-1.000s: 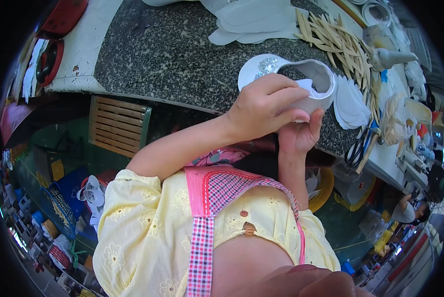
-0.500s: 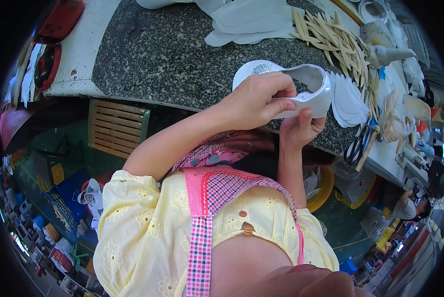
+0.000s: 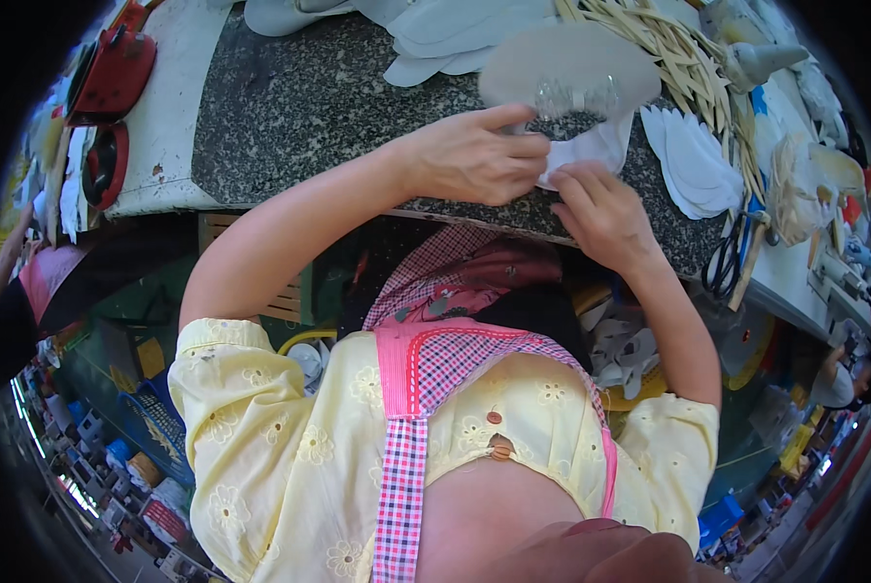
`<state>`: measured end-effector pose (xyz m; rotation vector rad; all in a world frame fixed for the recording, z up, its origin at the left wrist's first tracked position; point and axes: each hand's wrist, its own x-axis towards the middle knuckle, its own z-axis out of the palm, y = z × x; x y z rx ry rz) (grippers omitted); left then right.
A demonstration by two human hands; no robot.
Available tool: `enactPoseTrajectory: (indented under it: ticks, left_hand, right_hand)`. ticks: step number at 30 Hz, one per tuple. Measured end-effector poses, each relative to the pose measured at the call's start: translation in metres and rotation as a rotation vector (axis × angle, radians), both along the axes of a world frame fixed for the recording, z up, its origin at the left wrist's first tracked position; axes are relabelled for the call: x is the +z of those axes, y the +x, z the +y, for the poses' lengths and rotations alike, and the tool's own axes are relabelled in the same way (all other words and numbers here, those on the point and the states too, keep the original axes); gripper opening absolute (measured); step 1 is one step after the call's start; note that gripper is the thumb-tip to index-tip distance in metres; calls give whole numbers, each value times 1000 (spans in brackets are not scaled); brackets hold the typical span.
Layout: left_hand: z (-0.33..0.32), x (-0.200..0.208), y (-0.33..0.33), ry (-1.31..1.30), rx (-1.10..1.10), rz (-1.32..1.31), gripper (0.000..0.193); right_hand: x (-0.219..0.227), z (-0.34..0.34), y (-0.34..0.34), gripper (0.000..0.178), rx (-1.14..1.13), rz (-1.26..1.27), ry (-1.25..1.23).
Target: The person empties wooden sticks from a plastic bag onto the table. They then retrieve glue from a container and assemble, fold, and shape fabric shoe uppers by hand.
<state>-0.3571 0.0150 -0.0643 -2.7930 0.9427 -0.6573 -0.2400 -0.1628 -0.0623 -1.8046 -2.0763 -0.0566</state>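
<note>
A white shoe upper (image 3: 566,73) is between my two hands over the near edge of the speckled stone slab (image 3: 299,126). It is smeared by motion, with a band of sparkling stones across it and an open loop on my side. My left hand (image 3: 479,160) grips the loop's left edge, its fingers curled and pressed together. My right hand (image 3: 605,214) pinches the near edge of the same upper, close to the left fingertips. What lies under the fingertips is hidden.
White insole-shaped pieces (image 3: 693,160) are fanned out to the right, beside pale pointed strips (image 3: 683,68). Black-handled scissors (image 3: 725,260) lie at the right edge. More white cut pieces (image 3: 455,39) are stacked at the back. Red holders (image 3: 115,78) stand far left.
The upper has swung round, its stone-set part from the left to the far side, facing up. My left hand has shifted slightly left; my right hand has come over the near edge from below.
</note>
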Motion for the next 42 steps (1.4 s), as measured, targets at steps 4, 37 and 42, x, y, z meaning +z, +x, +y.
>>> enactPoseTrajectory:
  ticks: [4, 37, 42]
  left_hand:
    - [-2, -18, -21, -73, 243, 25, 32]
    - [-20, -23, -32, -296, 340, 133, 41]
    - [-38, -17, -17, -405, 597, 199, 34]
  right_hand:
    - [-13, -12, -9, 28, -62, -93, 56]
    - [-18, -4, -12, 39, -115, -102, -29]
    - [-20, -3, -18, 33, -76, -189, 48]
